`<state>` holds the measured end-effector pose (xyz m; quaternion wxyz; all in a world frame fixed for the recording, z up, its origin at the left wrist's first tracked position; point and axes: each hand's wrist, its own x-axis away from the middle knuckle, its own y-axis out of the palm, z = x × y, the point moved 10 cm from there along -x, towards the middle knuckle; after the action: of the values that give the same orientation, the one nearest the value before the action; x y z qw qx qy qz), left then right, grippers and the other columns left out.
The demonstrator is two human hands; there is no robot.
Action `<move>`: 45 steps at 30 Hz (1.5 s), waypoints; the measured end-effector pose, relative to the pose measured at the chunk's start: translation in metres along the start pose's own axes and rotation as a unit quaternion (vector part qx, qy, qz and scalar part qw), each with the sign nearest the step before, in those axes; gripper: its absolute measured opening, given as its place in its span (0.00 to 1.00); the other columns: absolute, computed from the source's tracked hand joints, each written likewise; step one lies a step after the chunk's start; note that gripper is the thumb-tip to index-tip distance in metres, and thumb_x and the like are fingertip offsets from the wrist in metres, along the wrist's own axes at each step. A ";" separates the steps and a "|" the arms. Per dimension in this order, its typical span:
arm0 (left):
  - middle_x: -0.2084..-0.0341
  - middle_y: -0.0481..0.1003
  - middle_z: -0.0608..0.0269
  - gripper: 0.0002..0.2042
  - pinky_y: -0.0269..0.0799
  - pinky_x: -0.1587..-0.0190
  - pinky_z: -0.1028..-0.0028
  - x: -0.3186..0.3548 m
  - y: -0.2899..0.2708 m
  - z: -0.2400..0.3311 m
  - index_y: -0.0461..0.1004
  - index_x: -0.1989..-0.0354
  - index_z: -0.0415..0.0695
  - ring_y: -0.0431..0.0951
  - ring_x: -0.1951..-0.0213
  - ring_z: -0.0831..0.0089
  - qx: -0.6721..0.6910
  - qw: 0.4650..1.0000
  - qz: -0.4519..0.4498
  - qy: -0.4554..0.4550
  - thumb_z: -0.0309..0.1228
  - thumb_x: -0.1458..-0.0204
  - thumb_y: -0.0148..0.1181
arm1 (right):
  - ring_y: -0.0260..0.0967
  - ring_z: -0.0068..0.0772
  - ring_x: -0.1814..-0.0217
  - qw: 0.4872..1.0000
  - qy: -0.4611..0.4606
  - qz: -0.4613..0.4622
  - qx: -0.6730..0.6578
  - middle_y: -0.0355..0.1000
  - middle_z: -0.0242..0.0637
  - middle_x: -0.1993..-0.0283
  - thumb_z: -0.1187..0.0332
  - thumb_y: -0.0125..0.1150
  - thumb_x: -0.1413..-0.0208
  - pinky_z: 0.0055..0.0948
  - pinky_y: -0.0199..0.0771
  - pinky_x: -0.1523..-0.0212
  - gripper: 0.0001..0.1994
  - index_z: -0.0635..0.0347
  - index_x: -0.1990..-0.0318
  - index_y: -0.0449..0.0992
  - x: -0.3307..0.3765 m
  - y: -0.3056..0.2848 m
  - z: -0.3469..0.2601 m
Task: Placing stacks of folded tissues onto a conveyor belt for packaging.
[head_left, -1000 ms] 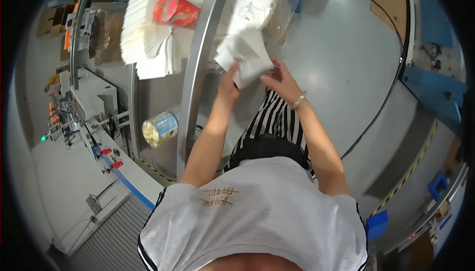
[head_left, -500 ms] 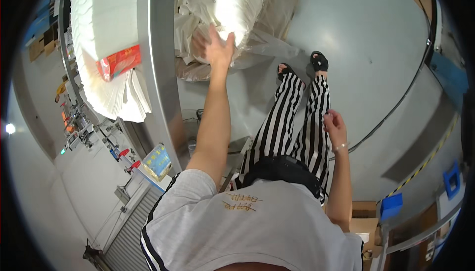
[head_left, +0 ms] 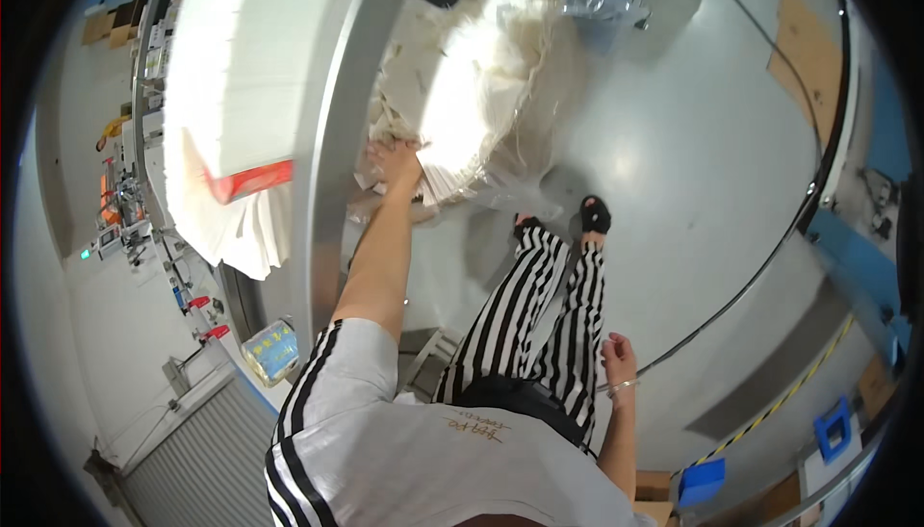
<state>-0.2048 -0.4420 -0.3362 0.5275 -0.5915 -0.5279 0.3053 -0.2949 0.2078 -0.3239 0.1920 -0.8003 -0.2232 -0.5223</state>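
My left hand point(head_left: 395, 163) reaches down to a large heap of white, folded sheets point(head_left: 481, 84) in a clear plastic bag point(head_left: 534, 142). Its fingers are spread and rest on the near left edge of the heap, though the fingertips are partly lost among the sheets. My right hand point(head_left: 619, 359) hangs low beside my striped trousers, with nothing in it. Its fingers are loosely bent and somewhat apart.
A metal frame rail point(head_left: 332, 123) runs along my left. Beyond it lies a long row of white sheets point(head_left: 260, 36) with a red packet point(head_left: 252, 180). A blue-and-yellow packet point(head_left: 271, 352) sits lower left. A black cable point(head_left: 717, 310) crosses the floor at right.
My left hand has gone from hovering with spread fingers to touching the white sheets. The view has shifted, bringing more of the heap into sight. My right hand still hangs at my side.
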 end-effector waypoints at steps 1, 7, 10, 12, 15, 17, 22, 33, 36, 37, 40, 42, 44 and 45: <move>0.40 0.55 0.34 0.31 0.48 0.37 0.46 0.005 0.001 0.006 0.62 0.39 0.45 0.53 0.38 0.37 -0.030 0.997 -0.074 -0.010 0.51 0.48 0.51 | 0.64 0.17 0.69 0.999 -0.037 -0.011 0.023 0.70 0.28 0.68 0.65 0.57 0.42 0.19 0.66 0.69 0.14 0.59 0.51 0.71 0.006 0.003 -0.016; 0.33 0.48 0.44 0.48 0.42 0.32 0.61 0.032 -0.031 0.027 0.50 0.33 0.42 0.41 0.30 0.57 0.447 0.749 -0.433 -0.227 0.67 0.55 0.49 | 0.69 0.19 0.66 0.995 -0.097 -0.012 0.022 0.72 0.28 0.65 0.65 0.58 0.42 0.19 0.69 0.68 0.13 0.58 0.51 0.71 0.022 -0.010 -0.060; 0.34 0.30 0.30 0.60 0.28 0.33 0.47 0.064 -0.030 0.119 0.29 0.29 0.53 0.29 0.33 0.33 0.245 0.912 -0.321 -0.066 0.77 0.65 0.47 | 0.69 0.17 0.67 0.985 -0.139 0.035 0.093 0.73 0.27 0.66 0.66 0.57 0.42 0.19 0.70 0.70 0.12 0.58 0.52 0.72 0.017 -0.043 -0.040; 0.33 0.26 0.33 0.60 0.25 0.37 0.37 0.050 -0.017 0.134 0.24 0.30 0.54 0.26 0.32 0.37 0.207 0.921 -0.318 -0.088 0.74 0.64 0.48 | 0.69 0.17 0.67 0.988 -0.126 0.037 0.079 0.73 0.27 0.68 0.67 0.58 0.43 0.19 0.70 0.70 0.12 0.58 0.53 0.72 0.028 -0.049 -0.036; 0.32 0.26 0.36 0.59 0.20 0.37 0.37 0.023 0.022 0.143 0.17 0.32 0.53 0.27 0.32 0.38 0.197 0.944 -0.256 -0.069 0.69 0.60 0.51 | 0.69 0.19 0.67 0.981 -0.122 0.071 0.129 0.73 0.29 0.68 0.67 0.59 0.44 0.21 0.71 0.67 0.13 0.59 0.52 0.72 0.033 -0.059 -0.020; 0.31 0.28 0.41 0.57 0.22 0.37 0.38 0.017 0.035 0.129 0.18 0.32 0.54 0.30 0.31 0.40 0.210 0.951 -0.213 -0.083 0.66 0.58 0.53 | 0.69 0.21 0.67 0.974 -0.129 0.077 0.169 0.74 0.32 0.68 0.66 0.60 0.45 0.22 0.71 0.64 0.15 0.60 0.51 0.72 0.039 -0.058 -0.017; 0.31 0.39 0.47 0.48 0.45 0.38 0.38 0.054 0.011 0.101 0.33 0.30 0.55 0.39 0.32 0.43 0.224 0.940 -0.258 -0.012 0.58 0.53 0.54 | 0.74 0.31 0.62 0.956 -0.134 0.008 0.260 0.77 0.40 0.63 0.61 0.62 0.48 0.29 0.74 0.58 0.18 0.57 0.51 0.73 0.080 -0.041 -0.062; 0.62 0.79 0.54 0.22 0.69 0.50 0.63 0.232 -0.152 0.070 0.73 0.51 0.38 0.78 0.58 0.58 0.431 0.854 -0.196 0.216 0.42 0.47 0.54 | 0.66 0.23 0.65 0.835 -0.371 -0.064 0.401 0.71 0.33 0.66 0.63 0.60 0.43 0.24 0.69 0.60 0.15 0.60 0.54 0.68 0.018 -0.006 -0.212; 0.66 0.78 0.61 0.16 0.73 0.62 0.72 0.304 -0.250 0.056 0.73 0.51 0.39 0.78 0.66 0.73 0.619 0.701 -0.277 0.222 0.36 0.43 0.53 | 0.62 0.20 0.70 0.798 -0.441 -0.097 0.399 0.70 0.30 0.71 0.64 0.60 0.43 0.24 0.68 0.65 0.10 0.62 0.62 0.72 0.073 0.068 -0.297; 0.67 0.78 0.62 0.14 0.73 0.65 0.75 0.316 -0.269 0.039 0.73 0.51 0.40 0.77 0.68 0.77 0.692 0.639 -0.300 0.151 0.34 0.41 0.52 | 0.61 0.20 0.72 0.776 -0.464 -0.109 0.413 0.69 0.30 0.73 0.64 0.60 0.43 0.24 0.68 0.67 0.10 0.63 0.64 0.72 0.093 0.098 -0.322; 0.68 0.77 0.60 0.15 0.72 0.68 0.76 0.305 -0.298 -0.041 0.70 0.49 0.39 0.77 0.70 0.74 0.878 0.464 -0.116 -0.007 0.33 0.40 0.50 | 0.71 0.35 0.73 0.673 -0.599 -0.176 0.396 0.72 0.43 0.73 0.64 0.59 0.44 0.31 0.70 0.69 0.10 0.60 0.59 0.75 0.183 0.201 -0.382; 0.66 0.76 0.57 0.15 0.72 0.69 0.76 0.291 -0.290 -0.098 0.68 0.47 0.38 0.76 0.69 0.72 0.932 0.344 0.040 -0.110 0.28 0.41 0.49 | 0.73 0.33 0.71 0.645 -0.628 -0.251 0.357 0.74 0.42 0.71 0.68 0.59 0.44 0.27 0.72 0.67 0.10 0.60 0.56 0.75 0.260 0.265 -0.398; 0.58 0.73 0.48 0.20 0.71 0.60 0.70 0.269 -0.251 -0.146 0.63 0.45 0.34 0.74 0.59 0.65 0.922 0.300 0.134 -0.205 0.34 0.42 0.51 | 0.71 0.24 0.68 0.626 -0.621 -0.327 0.339 0.75 0.36 0.68 0.71 0.58 0.43 0.22 0.71 0.65 0.11 0.62 0.54 0.75 0.291 0.319 -0.394; 0.58 0.73 0.48 0.20 0.71 0.60 0.70 0.252 -0.236 -0.161 0.63 0.45 0.34 0.74 0.59 0.65 0.923 0.292 0.137 -0.210 0.34 0.42 0.51 | 0.68 0.17 0.67 0.623 -0.610 -0.363 0.329 0.74 0.29 0.68 0.72 0.57 0.43 0.19 0.70 0.64 0.11 0.63 0.54 0.74 0.298 0.341 -0.388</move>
<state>-0.0634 -0.2786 -0.0217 0.5470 0.3057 0.0980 0.7732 -0.2900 -0.2368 0.0734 0.0572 -0.6731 -0.7183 0.1663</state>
